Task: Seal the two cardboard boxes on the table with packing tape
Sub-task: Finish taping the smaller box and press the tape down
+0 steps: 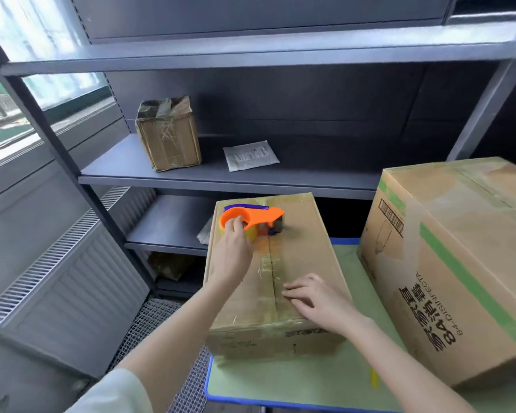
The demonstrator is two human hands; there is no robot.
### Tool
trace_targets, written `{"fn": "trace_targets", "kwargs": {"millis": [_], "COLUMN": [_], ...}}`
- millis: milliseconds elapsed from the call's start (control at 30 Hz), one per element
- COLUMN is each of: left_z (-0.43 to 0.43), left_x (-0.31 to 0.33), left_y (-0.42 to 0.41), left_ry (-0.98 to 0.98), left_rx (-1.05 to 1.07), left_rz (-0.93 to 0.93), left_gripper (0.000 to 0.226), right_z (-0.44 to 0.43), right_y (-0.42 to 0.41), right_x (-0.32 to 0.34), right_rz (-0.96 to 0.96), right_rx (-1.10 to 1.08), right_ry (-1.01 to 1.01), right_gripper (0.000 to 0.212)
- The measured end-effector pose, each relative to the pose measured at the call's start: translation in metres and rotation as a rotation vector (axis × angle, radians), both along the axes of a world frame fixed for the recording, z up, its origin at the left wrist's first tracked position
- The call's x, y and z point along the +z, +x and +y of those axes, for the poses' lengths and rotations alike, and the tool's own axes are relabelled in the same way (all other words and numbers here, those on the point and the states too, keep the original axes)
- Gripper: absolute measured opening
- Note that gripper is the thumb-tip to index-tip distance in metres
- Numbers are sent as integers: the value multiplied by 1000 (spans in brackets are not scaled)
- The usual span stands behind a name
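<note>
A small cardboard box (298, 257) sits on the green table (304, 383), its flaps closed with clear tape along the centre seam. An orange tape dispenser (259, 217) lies on the far part of the box top. My left hand (231, 251) reaches to the dispenser's round end, fingers curled on its rim. My right hand (316, 301) lies flat with straight fingers on the seam near the box's front edge. A larger box (459, 263) with green stripes and printed lettering stands to the right on the same table.
Grey metal shelving (251, 174) stands right behind the table, holding a taped small carton (167, 135) and a white packet (251, 155). A radiator (63, 281) runs along the left wall under a window. Metal floor grating (158, 332) lies beside the table.
</note>
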State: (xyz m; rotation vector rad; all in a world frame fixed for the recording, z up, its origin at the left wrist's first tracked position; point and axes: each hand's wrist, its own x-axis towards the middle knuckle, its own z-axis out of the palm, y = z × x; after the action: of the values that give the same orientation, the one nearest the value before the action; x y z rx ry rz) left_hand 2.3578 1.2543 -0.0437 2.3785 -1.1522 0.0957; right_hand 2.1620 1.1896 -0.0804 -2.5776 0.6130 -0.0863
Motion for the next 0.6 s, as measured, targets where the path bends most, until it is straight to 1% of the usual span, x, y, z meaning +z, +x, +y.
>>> {"fn": "trace_targets", "kwargs": {"millis": [67,200,300,433,533,600], "left_z": [-18,-34,-37,-35,-23,-15], "left_x": [1,-3,-3,2,5,10], "left_y": [9,19,23,28,30,31], "left_ry": [91,244,311,287,169,88], "left_rx": [43,79,78,74,-14,-110], "left_rz": [39,36,-15,-20,106,203], "left_gripper": [42,14,12,8,4,15], "right_z": [-1,2,3,1,-2,-4], "right_y": [-4,-6,-6,-4,-1,2], "right_x": [-4,-10,-11,-12,-9,-8], "right_rz": [-7,-48,-68,-103,-102,-114], "right_rx": [-4,-11,-22,-34,-63,-98], "right_ry": [36,94,90,101,147,122], "right_gripper": [35,36,36,34,32,30]}}
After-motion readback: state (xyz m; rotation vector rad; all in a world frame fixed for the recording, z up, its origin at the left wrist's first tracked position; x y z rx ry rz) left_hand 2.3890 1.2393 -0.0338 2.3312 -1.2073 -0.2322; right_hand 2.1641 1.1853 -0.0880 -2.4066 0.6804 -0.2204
